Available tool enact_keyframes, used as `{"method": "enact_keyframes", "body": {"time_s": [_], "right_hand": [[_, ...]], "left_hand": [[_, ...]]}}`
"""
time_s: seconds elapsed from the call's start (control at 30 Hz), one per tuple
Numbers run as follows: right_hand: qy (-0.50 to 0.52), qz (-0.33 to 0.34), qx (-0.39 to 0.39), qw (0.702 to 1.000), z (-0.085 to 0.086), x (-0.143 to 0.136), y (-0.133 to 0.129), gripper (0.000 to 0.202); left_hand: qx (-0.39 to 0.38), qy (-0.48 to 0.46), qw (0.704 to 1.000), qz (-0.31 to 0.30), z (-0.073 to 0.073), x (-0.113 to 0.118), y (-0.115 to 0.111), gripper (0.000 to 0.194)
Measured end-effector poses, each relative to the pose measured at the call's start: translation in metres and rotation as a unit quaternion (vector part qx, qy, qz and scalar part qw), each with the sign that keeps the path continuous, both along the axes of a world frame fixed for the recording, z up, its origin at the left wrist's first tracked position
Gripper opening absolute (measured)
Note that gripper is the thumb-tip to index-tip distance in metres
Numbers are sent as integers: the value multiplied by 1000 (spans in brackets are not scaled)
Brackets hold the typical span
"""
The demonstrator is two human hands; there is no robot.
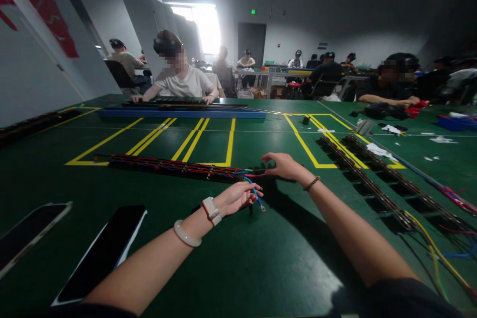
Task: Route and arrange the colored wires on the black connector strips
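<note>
A long bundle of red, black and blue wires lies across the green table, its loose ends toward the middle. My left hand, with a watch and a pale bangle on the wrist, is closed around a blue wire that ends in a metal ring lug. Above and to the right, my right hand curves over the bundle's right end, beside the red and green wire ends. Its thumb and fingers are apart at the wires; whether it grips one is too small to tell.
Two phones lie at the near left. More wire bundles rest on the right. A blue channel spans the far side, where a person in a white shirt works. Another person sits at far right.
</note>
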State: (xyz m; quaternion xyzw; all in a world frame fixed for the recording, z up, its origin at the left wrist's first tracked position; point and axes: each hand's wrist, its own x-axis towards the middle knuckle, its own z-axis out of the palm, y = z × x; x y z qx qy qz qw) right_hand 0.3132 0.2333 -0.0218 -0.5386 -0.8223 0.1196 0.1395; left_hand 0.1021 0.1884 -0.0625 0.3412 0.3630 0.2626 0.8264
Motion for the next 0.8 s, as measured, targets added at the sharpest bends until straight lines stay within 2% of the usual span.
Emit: {"method": "enact_keyframes", "body": {"time_s": [0.07, 0.17, 0.27, 0.4, 0.5, 0.8], "right_hand": [[-66, 13, -16, 998, -4, -3, -1, 48], [-146, -2, -19, 989, -8, -11, -4, 49], [-190, -4, -20, 982, -9, -17, -7, 40], [-202, 4, -9, 979, -4, -21, -11, 25], [-193, 16, 6, 981, 3, -24, -17, 18], [-199, 92, 5, 976, 19, -40, -44, 16]], "left_hand": [[3, -9, 1000, -4, 0, 0, -2, 16], [2, -16, 1000, -8, 2, 0, -3, 17], [0, -11, 1000, -21, 4, 1, -4, 18], [-4, -17, 999, -36, 3, 2, -5, 20], [2, -27, 999, -24, 0, 4, -6, 19], [15, -55, 998, -4, 0, 11, -14, 16]]}}
